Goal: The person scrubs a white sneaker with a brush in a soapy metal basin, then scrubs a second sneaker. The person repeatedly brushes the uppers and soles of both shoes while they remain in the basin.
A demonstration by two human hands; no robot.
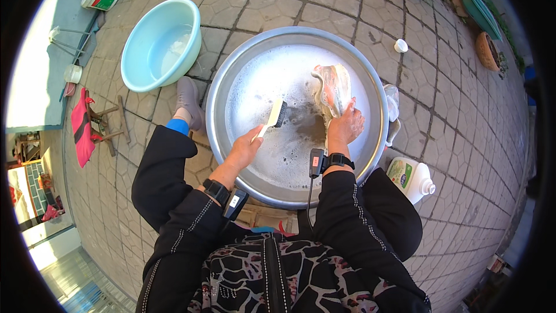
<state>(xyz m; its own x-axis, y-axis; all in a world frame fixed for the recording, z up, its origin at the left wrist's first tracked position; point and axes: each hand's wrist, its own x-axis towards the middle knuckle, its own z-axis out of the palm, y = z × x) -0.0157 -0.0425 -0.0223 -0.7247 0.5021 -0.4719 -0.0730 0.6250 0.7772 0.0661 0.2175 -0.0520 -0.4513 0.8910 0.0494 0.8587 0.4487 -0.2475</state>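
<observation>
A wide metal basin point(220, 74) of sudsy water stands before me. My left hand point(245, 148) grips the handle of a scrub brush point(274, 115) with a cream back and dark bristles, held over the foam. In the right half of the basin is a wet, foam-covered shoe point(332, 87), pale with orange parts. My right hand point(345, 126) holds its near end. Parts of the fingers and of the shoe's near end are hidden. Between brush and shoe the water looks brown where the foam is thin.
A light-blue plastic basin point(130, 58) with water stands at the upper left. A folding stool with a pink cover point(82, 128) is at far left. Right of the metal basin are another shoe point(392, 103), a white detergent jug point(410, 178) and a small white cap point(401, 45). Paving surrounds them.
</observation>
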